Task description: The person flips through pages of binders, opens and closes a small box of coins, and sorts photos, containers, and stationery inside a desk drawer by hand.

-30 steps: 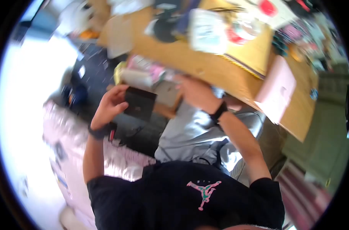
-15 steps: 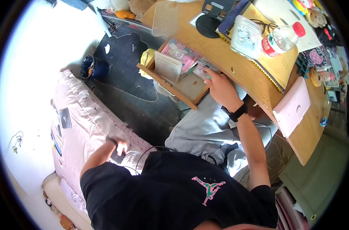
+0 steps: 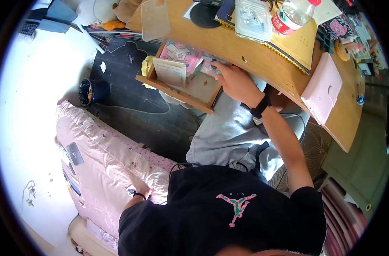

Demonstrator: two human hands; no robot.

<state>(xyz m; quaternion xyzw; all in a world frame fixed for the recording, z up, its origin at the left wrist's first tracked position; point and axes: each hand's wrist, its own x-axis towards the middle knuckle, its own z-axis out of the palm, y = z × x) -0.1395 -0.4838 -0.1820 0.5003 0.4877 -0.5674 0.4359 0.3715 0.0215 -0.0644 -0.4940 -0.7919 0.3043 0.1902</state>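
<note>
My right hand (image 3: 236, 81) reaches over the right side of an open wooden drawer (image 3: 177, 94), thumb and index finger stretched apart. Between and below these fingers lies a clear plastic packet (image 3: 208, 68). In the drawer, a pale flat box or card (image 3: 169, 72) leans near the front, beside a pink printed pouch or booklet (image 3: 181, 54). My left hand (image 3: 143, 190) is down on the pink bedspread (image 3: 105, 158) at the lower left; its fingers are hard to make out. A small dark-and-white flat item (image 3: 131, 190) lies by its wrist.
On the wooden desk (image 3: 254, 62) are a bottle with a red label (image 3: 288, 19), a clear plastic case (image 3: 253, 21), a yellow spiral notebook (image 3: 295, 49) and a pink folder (image 3: 324, 87). A dark bin (image 3: 94, 91) stands on the floor. A dark flat device (image 3: 75, 153) lies on the bed.
The view has shifted, so desk and drawer sit higher and further left. My left hand has shifted on the bed, and the dark flat object beneath it no longer shows. My right hand stays at the drawer.
</note>
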